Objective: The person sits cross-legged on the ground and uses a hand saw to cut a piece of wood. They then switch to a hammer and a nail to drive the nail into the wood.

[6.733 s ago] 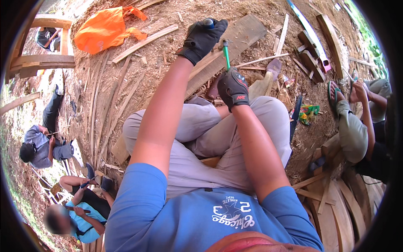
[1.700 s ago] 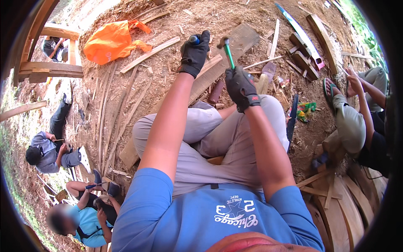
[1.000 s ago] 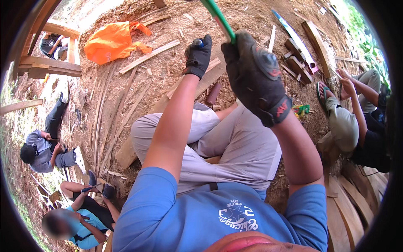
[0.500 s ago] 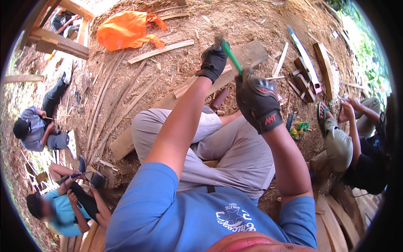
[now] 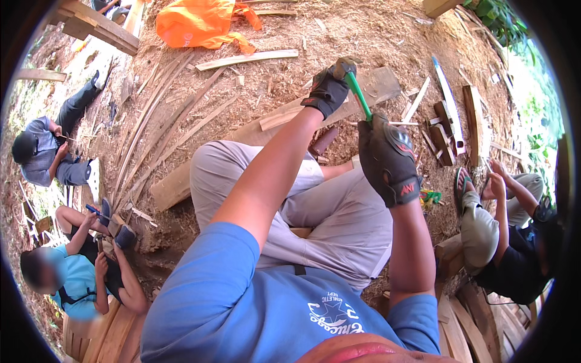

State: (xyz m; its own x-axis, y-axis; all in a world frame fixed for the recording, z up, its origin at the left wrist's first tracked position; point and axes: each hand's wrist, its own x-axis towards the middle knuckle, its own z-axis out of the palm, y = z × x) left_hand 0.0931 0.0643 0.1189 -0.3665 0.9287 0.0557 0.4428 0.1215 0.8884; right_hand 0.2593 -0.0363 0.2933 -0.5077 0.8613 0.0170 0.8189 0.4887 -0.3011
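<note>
Right hand (image 5: pixel 388 162), in a black padded work glove with red trim, was clenched around the thin green handle of a hammer (image 5: pixel 357 91). The handle ran up toward 11 o'clock from the fist; its head met the left hand (image 5: pixel 327 91) at the top. Left hand, in a matching black glove, was curled closed over a small object against the plank (image 5: pixel 266 130); what the fingers pinched could not be told.

The plank was a long, flat, weathered board, rough-sawn, lying diagonally across the ground from 8 o'clock to 1 o'clock, passing under the person's grey-trousered knees. The hammer sat above its upper end, at 12 o'clock of the frame centre.

Ground: loose reddish-brown sawdust and shavings. Thin curved wooden strips (image 5: pixel 151 133) were fanned at 10 o'clock. An orange plastic sheet (image 5: pixel 203 23), crumpled, lay at 11 o'clock. Short dark wood blocks (image 5: pixel 445 130) were stacked at 2 o'clock.

Other people were seated at 9, 8 and 3 o'clock, each bent over small pieces.
</note>
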